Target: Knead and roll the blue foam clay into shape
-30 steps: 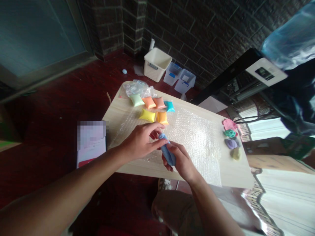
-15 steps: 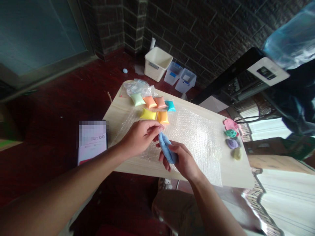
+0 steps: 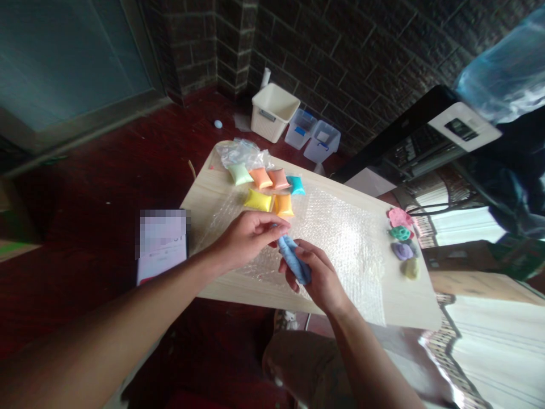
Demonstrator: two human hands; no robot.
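Note:
A long piece of blue modelling clay point(image 3: 294, 261) is held in the air over the table. My right hand point(image 3: 320, 272) wraps its thumb and fingers round the lower part of it. At the upper end, my left hand point(image 3: 251, 236) pinches the tip between thumb and fingers. Beneath both hands lies a sheet of bubble wrap point(image 3: 340, 233). Just beyond my left hand are a yellow clay packet point(image 3: 258, 200) and an orange-yellow one point(image 3: 283, 205). Behind these sit a pale green packet point(image 3: 240, 174), two orange-pink packets point(image 3: 269, 178) and a turquoise packet point(image 3: 296, 184).
Crumpled clear plastic bags point(image 3: 242, 153) lie at the table's point(image 3: 221, 289) far left corner. Along its right end are pink point(image 3: 399, 217), green point(image 3: 400, 233), purple point(image 3: 402, 251) and yellowish point(image 3: 411, 268) clay lumps. A phone point(image 3: 162, 244) is at the left edge. Bins point(image 3: 272, 116) stand on the floor behind.
The blue clay now looks narrower, its side turned differently toward me. Both hands stay on it, with my left fingers slightly shifted at its tip. The view has moved a little.

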